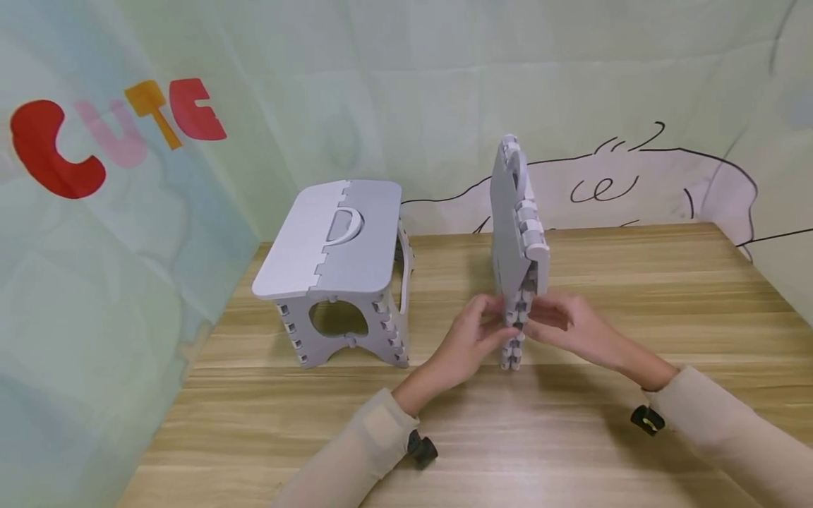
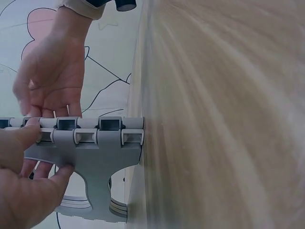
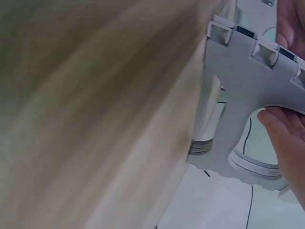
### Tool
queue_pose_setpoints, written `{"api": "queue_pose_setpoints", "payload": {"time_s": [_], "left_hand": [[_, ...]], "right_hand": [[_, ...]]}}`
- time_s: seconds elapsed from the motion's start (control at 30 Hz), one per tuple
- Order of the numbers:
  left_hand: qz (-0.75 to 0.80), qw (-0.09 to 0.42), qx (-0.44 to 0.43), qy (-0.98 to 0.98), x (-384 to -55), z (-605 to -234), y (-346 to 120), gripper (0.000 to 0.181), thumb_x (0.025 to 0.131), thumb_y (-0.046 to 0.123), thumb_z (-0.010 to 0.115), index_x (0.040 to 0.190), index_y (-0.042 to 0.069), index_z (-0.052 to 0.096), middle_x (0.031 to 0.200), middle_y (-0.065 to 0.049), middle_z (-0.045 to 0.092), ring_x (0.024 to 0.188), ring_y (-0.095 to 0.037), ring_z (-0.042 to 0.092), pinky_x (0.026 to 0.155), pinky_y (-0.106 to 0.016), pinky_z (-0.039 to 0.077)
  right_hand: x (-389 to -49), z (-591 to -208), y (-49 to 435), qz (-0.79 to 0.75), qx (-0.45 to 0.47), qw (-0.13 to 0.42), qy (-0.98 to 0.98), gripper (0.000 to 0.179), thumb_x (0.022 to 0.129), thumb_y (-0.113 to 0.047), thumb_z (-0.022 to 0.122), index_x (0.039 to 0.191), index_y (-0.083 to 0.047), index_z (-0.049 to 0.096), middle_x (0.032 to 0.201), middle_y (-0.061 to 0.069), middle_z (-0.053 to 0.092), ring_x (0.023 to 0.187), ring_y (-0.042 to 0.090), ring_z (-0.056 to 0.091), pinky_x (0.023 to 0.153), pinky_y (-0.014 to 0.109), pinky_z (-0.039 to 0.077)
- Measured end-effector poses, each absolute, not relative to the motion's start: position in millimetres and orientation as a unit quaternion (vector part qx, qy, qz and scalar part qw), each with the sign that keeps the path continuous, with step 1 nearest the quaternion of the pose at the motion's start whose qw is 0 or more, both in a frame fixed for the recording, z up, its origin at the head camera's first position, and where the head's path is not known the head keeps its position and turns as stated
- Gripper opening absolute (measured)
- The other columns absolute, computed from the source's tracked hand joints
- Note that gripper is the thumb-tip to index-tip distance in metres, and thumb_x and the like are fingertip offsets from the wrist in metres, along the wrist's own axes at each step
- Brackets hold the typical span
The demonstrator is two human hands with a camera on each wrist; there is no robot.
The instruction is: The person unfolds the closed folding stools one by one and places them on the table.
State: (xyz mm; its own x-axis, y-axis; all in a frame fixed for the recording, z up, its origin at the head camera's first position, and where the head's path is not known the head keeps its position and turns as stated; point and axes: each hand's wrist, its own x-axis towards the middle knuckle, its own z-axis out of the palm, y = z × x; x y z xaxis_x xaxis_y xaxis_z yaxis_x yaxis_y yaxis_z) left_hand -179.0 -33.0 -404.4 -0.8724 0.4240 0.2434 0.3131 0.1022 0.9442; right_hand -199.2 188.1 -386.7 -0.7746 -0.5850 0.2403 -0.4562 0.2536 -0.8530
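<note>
A grey folding stool (image 1: 511, 204), folded nearly flat, stands upright on the wooden table, its carry handle towards the top. From the left, my left hand (image 1: 466, 335) grips a leg panel low at the near edge. Its thumb lies on the panel, and fingers show through the cut-out in the left wrist view. My right hand (image 1: 574, 328) holds the opposite leg panel (image 3: 233, 100), with fingertips at its cut-out in the right wrist view. The hinged near edge (image 2: 86, 136) runs between both hands.
To the left, a second grey folding stool (image 1: 336, 240) stands unfolded on its legs. The wooden table (image 1: 286, 437) ends at a printed cloth backdrop (image 1: 432, 92) behind and on the left. Each forearm has a small black device (image 1: 648, 420) at the wrist.
</note>
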Motion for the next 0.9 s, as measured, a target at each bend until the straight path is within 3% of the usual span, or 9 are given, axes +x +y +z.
{"api": "queue_pose_setpoints", "payload": {"time_s": [0.23, 0.43, 0.9], "left_hand": [[0.617, 0.043, 0.25, 0.745, -179, -403, -33, 0.036, 0.095, 0.007, 0.065, 0.125, -0.003, 0.047, 0.131, -0.013, 0.05, 0.124, -0.021, 0.052, 0.103, -0.022, 0.044], [0.611, 0.045, 0.255, 0.748, -179, -403, -34, 0.036, 0.096, 0.008, 0.065, 0.125, -0.002, 0.047, 0.132, -0.012, 0.049, 0.125, -0.02, 0.052, 0.104, -0.022, 0.043], [0.605, 0.054, 0.253, 0.753, -180, -403, -34, 0.035, 0.096, 0.006, 0.063, 0.125, -0.003, 0.045, 0.133, -0.014, 0.047, 0.126, -0.025, 0.05, 0.106, -0.025, 0.043]], "right_hand": [[-198, -394, 187, -0.54, -0.313, 0.059, 0.779, 0.053, 0.086, 0.0, 0.075, 0.133, 0.012, 0.053, 0.132, 0.027, 0.058, 0.117, 0.039, 0.06, 0.1, 0.037, 0.049], [-198, -397, 185, -0.552, -0.296, 0.05, 0.778, 0.054, 0.082, 0.0, 0.08, 0.129, 0.01, 0.056, 0.131, 0.025, 0.059, 0.115, 0.035, 0.062, 0.097, 0.041, 0.05], [-197, -399, 186, -0.531, -0.294, 0.013, 0.794, 0.046, 0.082, -0.002, 0.081, 0.122, 0.008, 0.062, 0.124, 0.023, 0.065, 0.111, 0.03, 0.065, 0.094, 0.033, 0.053]]}}
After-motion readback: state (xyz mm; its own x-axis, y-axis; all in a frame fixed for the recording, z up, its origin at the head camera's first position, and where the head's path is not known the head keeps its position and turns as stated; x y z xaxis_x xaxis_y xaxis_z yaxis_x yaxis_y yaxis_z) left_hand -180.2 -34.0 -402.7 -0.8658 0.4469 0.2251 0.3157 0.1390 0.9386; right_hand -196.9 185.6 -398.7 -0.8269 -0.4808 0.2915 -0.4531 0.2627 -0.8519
